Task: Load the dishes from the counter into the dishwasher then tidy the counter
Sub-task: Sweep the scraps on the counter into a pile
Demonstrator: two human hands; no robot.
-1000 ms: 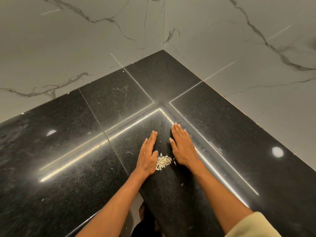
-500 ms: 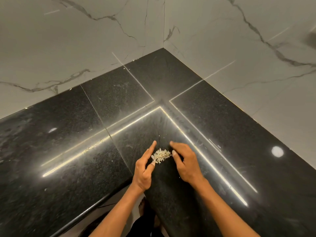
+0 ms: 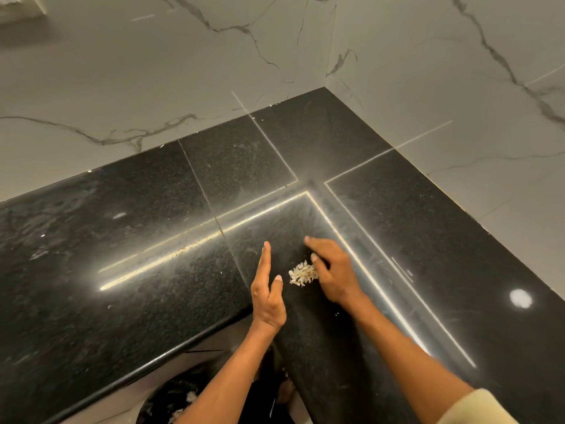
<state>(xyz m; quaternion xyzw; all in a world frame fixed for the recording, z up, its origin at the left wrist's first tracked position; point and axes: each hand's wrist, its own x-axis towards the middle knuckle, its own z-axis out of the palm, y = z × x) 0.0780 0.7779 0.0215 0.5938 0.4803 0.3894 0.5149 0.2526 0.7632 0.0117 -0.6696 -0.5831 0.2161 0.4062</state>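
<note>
Black speckled stone makes up the bench point(image 3: 412, 215), which fills a corner under pale veined marble walls point(image 3: 153, 71). Half a second ago both hands pinched the scraps together; now the left hand point(image 3: 269, 289) has drawn back, fingers straight and pressed together on edge, while the right hand point(image 3: 333, 270) curls its fingers behind the scraps point(image 3: 302, 274), touching them. Gathering looks nearly done; sweeping them toward the bin point(image 3: 171, 402) below seems next.

Probably a home kitchen: polished black granite counter point(image 3: 128, 270) in a corner, marble-veined wall tiles point(image 3: 153, 81).
</note>
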